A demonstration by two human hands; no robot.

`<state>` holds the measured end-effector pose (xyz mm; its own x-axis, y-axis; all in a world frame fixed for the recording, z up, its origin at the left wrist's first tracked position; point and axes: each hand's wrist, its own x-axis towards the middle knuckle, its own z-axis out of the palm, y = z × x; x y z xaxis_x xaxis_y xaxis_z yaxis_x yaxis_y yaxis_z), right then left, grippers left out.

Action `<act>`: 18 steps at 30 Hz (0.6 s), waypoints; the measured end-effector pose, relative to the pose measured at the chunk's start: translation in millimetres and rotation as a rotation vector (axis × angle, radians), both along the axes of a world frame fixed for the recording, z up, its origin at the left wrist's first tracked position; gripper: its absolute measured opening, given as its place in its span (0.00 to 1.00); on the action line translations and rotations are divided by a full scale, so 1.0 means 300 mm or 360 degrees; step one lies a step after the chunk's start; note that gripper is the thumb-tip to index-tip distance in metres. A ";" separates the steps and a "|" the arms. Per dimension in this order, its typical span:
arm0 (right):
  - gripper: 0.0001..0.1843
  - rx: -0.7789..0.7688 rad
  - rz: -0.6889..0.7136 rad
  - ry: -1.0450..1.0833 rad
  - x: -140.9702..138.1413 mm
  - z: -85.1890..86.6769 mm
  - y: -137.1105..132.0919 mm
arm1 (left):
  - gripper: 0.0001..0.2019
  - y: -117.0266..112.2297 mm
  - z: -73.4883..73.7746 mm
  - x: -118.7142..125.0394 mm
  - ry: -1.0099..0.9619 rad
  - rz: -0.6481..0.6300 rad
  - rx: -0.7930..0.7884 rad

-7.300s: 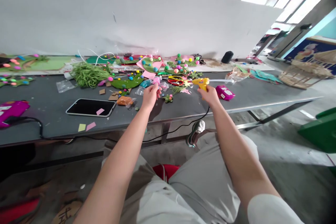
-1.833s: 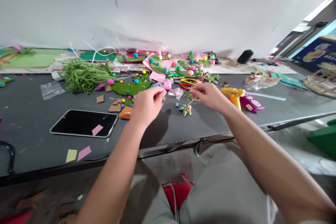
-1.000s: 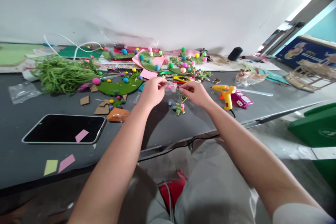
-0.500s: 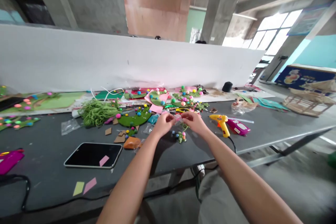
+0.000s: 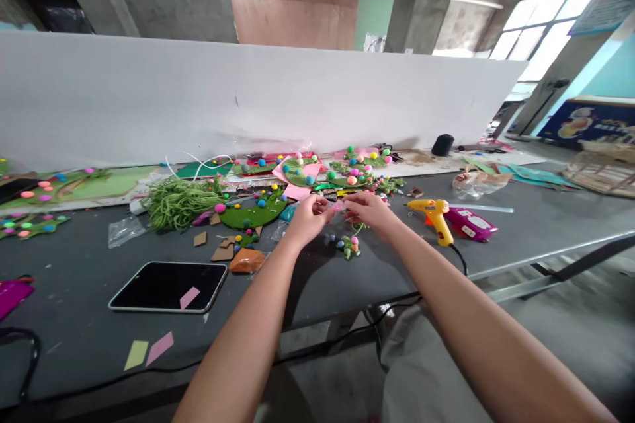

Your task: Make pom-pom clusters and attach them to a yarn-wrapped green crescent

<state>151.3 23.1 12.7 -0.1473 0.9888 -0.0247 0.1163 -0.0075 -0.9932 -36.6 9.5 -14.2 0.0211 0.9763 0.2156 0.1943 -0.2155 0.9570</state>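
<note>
Both my hands meet over the dark table [image 5: 74, 264], just above a small green piece with pompoms [image 5: 348, 246]. My left hand [image 5: 308, 217] and my right hand [image 5: 368, 211] are closed in a pinch on a small clear bag with pink pompoms [image 5: 337, 207] held between them. A yellow glue gun [image 5: 435, 214] stands on the table to the right of my right hand, its black cord running off the table edge. A magenta packet [image 5: 471, 224] lies beside it.
A tablet [image 5: 169, 286] with a pink paper scrap lies at the near left. A heap of green yarn [image 5: 178, 201], green felt pieces with pompoms [image 5: 253, 213], cardboard bits and scissors lie behind my hands. A white board [image 5: 198, 99] walls the table's far side.
The glue gun left my right hand and now stands on the table. Both hands came together on the small bag. The camera has tilted up, showing the hall.
</note>
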 end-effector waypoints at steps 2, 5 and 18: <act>0.05 -0.0103 0.0038 0.0066 -0.006 0.008 -0.006 | 0.16 -0.004 -0.002 0.000 0.0022 -0.0007 0.0024; 0.07 -0.0178 0.0067 0.0123 -0.013 0.014 -0.015 | 0.15 -0.022 0.012 0.006 0.0026 -0.0035 0.0068; 0.07 0.0022 -0.0262 0.0121 0.028 0.038 0.033 | 0.13 0.015 0.092 -0.165 -0.0979 0.0892 0.0026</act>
